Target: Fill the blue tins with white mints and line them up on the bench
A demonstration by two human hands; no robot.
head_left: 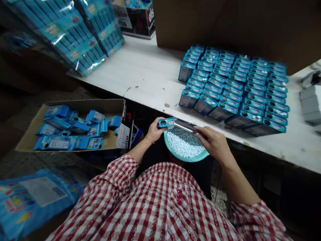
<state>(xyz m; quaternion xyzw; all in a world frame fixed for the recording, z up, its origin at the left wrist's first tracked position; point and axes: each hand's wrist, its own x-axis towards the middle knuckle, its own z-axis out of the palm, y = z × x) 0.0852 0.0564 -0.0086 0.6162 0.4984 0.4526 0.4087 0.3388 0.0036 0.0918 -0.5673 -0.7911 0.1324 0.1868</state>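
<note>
My left hand [154, 130] is closed around a small blue candy box [167, 122], held with its printed top toward me. In my right hand [213, 142] is a shiny metal scoop [185, 126], its far end touching or very close to the box. Below both hands, on my lap, sits a turquoise bowl [173, 154] filled with small, pale, pellet-like candies [185, 143]. Whether candies lie in the scoop I cannot tell. My fingers partly hide the box's side and the scoop's handle.
Rows of upright blue boxes [233, 87] stand on the white table [142, 73]. A cardboard carton [32, 134] at my left holds several loose blue boxes. Wrapped stacks of blue packs [72, 36] stand at the back left. A blue printed bag [37, 201] lies low at left.
</note>
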